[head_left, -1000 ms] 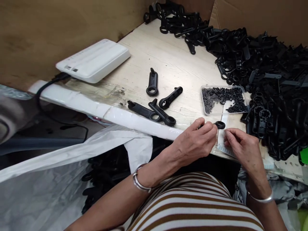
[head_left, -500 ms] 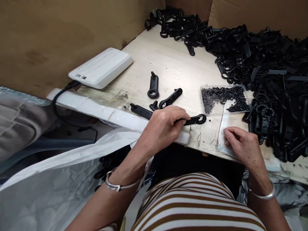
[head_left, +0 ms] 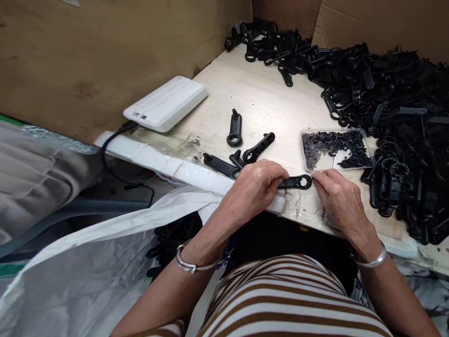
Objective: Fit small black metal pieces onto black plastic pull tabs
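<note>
My left hand (head_left: 261, 187) is closed on a black plastic handle part (head_left: 296, 182) near the table's front edge, its ring end pointing right. My right hand (head_left: 340, 194) is closed at that ring end, thumb and forefinger pinched together; whatever they hold, if anything, is hidden. Just behind it sits a clear shallow box (head_left: 315, 167) of small black pieces and tiny metal ones. Left of my left hand, several similar parts lie loose: one upright-looking handle (head_left: 235, 127), one slanting handle (head_left: 259, 148) and one by the edge (head_left: 219, 163).
A large heap of black plastic parts (head_left: 396, 93) covers the table's back and right. On the left stands a white power bank (head_left: 166, 103) with a black cable (head_left: 105, 154). White padding (head_left: 168, 164) lines the front edge, and a pale sheet bag (head_left: 105, 262) hangs below.
My right hand has moved left and up to the ring end of the handle part. My left hand keeps its hold. The whole view has shifted slightly.
</note>
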### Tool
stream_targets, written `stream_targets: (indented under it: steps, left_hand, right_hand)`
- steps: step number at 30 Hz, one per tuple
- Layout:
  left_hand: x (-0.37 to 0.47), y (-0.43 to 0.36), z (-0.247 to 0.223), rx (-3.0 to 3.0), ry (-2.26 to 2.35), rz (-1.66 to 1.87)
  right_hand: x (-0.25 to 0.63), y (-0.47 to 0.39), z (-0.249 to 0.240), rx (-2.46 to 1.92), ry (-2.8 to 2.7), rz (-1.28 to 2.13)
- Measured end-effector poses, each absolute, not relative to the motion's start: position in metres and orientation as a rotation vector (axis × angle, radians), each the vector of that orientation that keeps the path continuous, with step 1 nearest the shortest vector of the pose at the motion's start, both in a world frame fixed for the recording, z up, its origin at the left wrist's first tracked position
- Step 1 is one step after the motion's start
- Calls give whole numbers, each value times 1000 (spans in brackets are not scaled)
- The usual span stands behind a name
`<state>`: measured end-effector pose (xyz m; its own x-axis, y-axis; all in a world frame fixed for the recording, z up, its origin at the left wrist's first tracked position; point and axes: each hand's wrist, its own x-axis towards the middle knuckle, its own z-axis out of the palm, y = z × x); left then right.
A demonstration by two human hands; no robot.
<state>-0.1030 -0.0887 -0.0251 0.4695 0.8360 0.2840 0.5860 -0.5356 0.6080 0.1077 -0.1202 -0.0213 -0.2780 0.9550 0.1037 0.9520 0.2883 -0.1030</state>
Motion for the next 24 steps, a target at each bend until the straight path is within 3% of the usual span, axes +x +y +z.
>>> stream_targets:
  steps: [9, 15, 24]
  left_hand:
    - [-94, -102, -28, 2806, 898, 1292]
    - [-91, -107, -26, 3172, 653, 1303]
    - [-93, -106, -29, 3157, 624, 1414]
  right_hand:
    - [117, -126, -23, -1773, -2323, -85]
    - [117, -131, -25, -1804, -2328, -286]
    - [125, -132, -30, -1780, -2253, -81]
